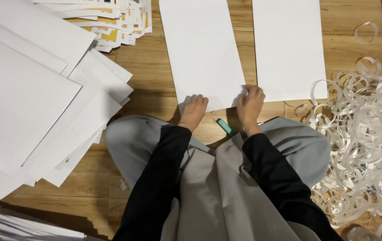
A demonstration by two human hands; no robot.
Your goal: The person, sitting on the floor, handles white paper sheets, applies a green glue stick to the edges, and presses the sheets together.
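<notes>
Two white sheets lie side by side on the wooden floor in front of me. My left hand (193,111) rests flat on the near edge of the left sheet (200,49), fingers together. My right hand (250,106) pinches the near right corner of that same sheet, right beside the right sheet (288,44). A small green lighter-like object (225,126) lies on the floor between my hands, just in front of my knees. My sleeves are black and my trousers grey.
A big overlapping heap of white sheets (30,98) covers the left side. Smaller yellow-and-white printed cards (110,22) are stacked at the top left. A tangle of curled white paper strips (365,134) lies at the right. The wooden floor (151,67) shows between them.
</notes>
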